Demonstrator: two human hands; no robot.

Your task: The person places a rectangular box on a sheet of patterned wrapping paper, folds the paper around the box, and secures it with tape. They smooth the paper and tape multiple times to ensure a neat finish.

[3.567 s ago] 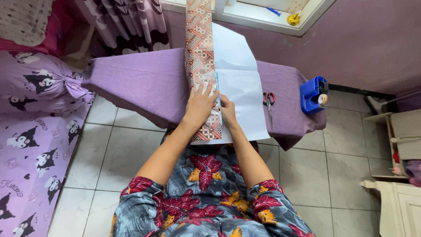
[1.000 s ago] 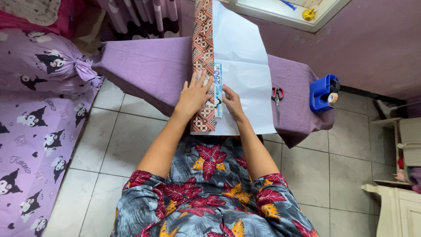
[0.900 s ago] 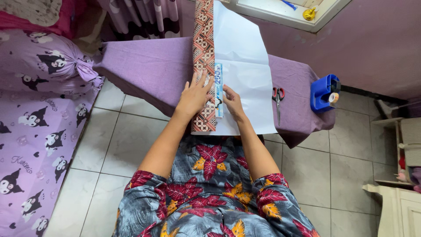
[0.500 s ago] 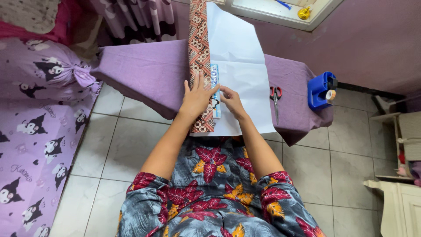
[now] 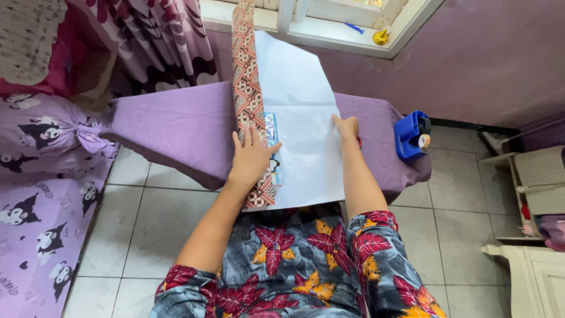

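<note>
Left hand flat, fingers spread, pinning the folded patterned wrapping paper over the slim box, likely keeping the fold. Right hand open on the sheet's far edge, above the scissors; grip on nothing.

The wrapping paper sheet lies across the ironing board; its folded strip runs along the sheet's left edge; a slim box lies on the sheet beside that strip; the tape dispenser stands right of the sheet, at the board's end.
</note>
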